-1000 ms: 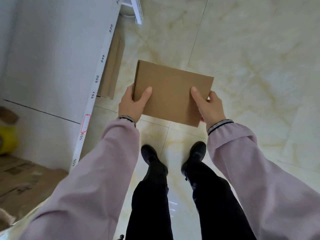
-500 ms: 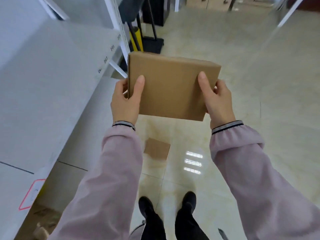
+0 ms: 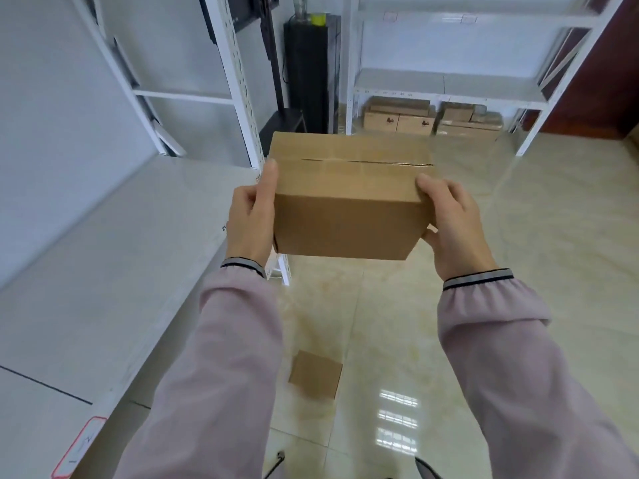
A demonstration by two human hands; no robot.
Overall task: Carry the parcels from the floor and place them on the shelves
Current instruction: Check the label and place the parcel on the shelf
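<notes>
Two hands [image 3: 250, 221], two parcels [image 3: 349, 195]

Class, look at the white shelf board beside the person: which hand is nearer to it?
Left. The left hand grips the cardboard box on the side next to the shelf board; the right hand grips the box's far side.

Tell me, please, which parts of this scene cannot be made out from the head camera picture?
- Brown cardboard parcel held in both hands: its underside and far face are turned away.
- Left hand and right hand: the fingers behind the parcel are hidden.
- Small numbers on the white shelf edge: too small to read.
- Stacked brown cartons under the far shelf: markings blurred.
- Person's feet: cut off by the bottom edge.
</notes>
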